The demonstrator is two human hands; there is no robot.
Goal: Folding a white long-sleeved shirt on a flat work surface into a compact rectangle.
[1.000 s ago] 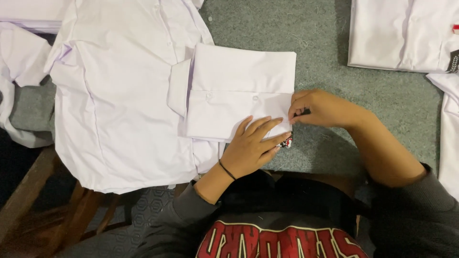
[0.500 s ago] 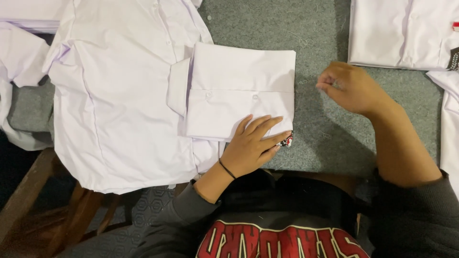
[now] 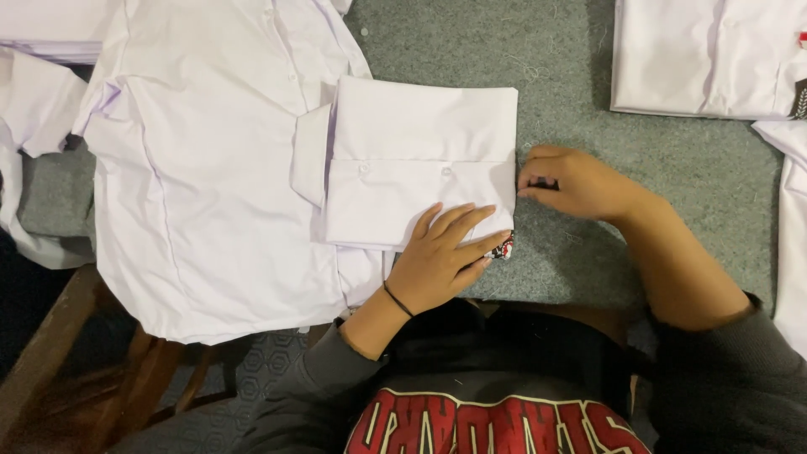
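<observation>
Shirts counted: one folded white shirt (image 3: 420, 164) under my hands, one open white shirt (image 3: 210, 168) spread beneath it toward the worktop's left edge, one folded white shirt (image 3: 706, 55) at the far right corner, plus white cloth at the left (image 3: 38, 134) and right (image 3: 790, 227) edges that I can't count apart
Left hand (image 3: 441, 261): open, flat, fingers spread, pressing the folded shirt's near right corner, beside a small red and black tag (image 3: 503, 246)
Right hand (image 3: 572, 181): fingers curled, pinching at the folded shirt's right edge; what they hold is too small to tell
Since half a second ago: my right hand has come back from out on the grey felt to the shirt's edge; left hand unmoved
Worktop (image 3: 555, 50): bare grey felt between the folded shirts and along the near edge right of my left hand
</observation>
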